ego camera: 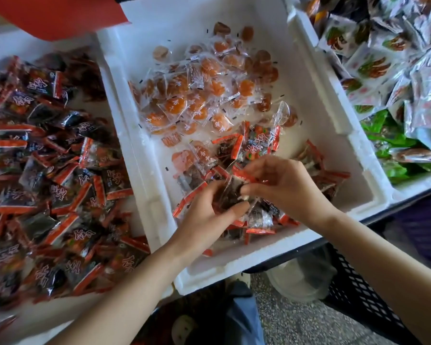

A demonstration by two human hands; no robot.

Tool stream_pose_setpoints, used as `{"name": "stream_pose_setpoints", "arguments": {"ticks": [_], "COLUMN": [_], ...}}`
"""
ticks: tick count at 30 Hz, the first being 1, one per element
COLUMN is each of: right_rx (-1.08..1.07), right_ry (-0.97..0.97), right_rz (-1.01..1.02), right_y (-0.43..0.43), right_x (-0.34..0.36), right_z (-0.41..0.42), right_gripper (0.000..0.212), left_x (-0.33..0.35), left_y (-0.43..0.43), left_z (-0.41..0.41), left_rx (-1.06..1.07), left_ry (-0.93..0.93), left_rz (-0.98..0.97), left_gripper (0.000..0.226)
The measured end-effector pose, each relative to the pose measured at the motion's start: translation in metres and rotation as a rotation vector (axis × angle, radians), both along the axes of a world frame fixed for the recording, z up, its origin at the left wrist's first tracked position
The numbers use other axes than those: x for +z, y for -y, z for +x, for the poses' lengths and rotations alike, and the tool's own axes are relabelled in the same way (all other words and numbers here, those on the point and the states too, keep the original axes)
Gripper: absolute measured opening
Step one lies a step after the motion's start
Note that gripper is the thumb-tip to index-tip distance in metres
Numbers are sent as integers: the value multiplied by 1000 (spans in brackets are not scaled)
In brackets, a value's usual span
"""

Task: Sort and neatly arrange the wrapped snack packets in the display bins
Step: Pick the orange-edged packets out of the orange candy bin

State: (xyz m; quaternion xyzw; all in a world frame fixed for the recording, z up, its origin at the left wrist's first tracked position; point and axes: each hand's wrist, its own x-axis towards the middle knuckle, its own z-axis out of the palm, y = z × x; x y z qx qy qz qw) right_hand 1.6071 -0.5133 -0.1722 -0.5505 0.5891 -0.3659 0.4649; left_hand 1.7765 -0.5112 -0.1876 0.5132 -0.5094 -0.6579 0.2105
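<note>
In the white foam bin (329, 115), left hand (207, 215) and right hand (284, 185) both pinching dark red-edged packets (230, 196), orange sweets (184, 95) lying behind.

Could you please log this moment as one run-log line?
left hand: grips dark red-edged snack packets | right hand: pinches them | white foam bin: clear-wrapped orange snacks at far end

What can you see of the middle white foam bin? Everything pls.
The middle foam bin is a white, rectangular, thick-walled, open-topped box that looks like expanded polystyrene. It sits between a left bin and a right bin. Its floor is partly bare. Clear-wrapped orange snacks lie loose towards the far side, and dark red-edged packets pile at the near right. The left hand and right hand reach inside, gripping those dark packets.
</note>
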Motion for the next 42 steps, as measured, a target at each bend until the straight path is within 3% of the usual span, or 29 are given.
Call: {"name": "stream_pose_setpoints", "arguments": {"ticks": [2, 4, 8, 10, 13, 18, 22, 27, 30, 34, 39, 42], "right_rx": [-109, -192, 21, 53, -4, -151, -212, -37, 97, 187, 184, 150], "right_ry": [1, -177, -634, -707, -658, -613, -438, -106, -144, -239, -311, -294], "right_rz": [-47, -65, 195, 222, 252, 104, -14, 219, 283, 159, -15, -62], "right_y": [0, -1, -15, -21, -23, -28, -31, -23, -14, 7, 35, 49], "right_x": [-3, -13, -41, -47, -46, -28, -2, 6, -5, -19, -14, -11], "right_z": [-5, -19, -41, -39, -31, -20, 12, 92, 148, 212, 269, 282], "right_gripper": [15, 13, 51, 66, 79, 39, 31, 41, 51, 45, 33, 28], "left_x": [-1, -2, -5, -7, -9, -6, -2, 5, 8, 4, -3, -6], "left_y": [-1, -1, -1, -2, -5, -15, -24, -37, -41, -37, -18, -5], "left_z": [-1, 1, 8, 12, 16, 30, 60, 124, 174, 242, 290, 296], "left_rx": [27, 46, 74, 87, 93, 138, 242, 384, 487, 572, 677, 672], "left_ry": [41, 44, 106, 123, 119, 98, 72, 177, 310, 506, 567, 566], "left_rz": [-47, -82, -140, -150, -132, -140, -95, -113, -134, -172, -269, -259], "left_gripper": [34, 31, 33, 34, 28, 25, 22, 27, 24, 58, 31, 37]}}
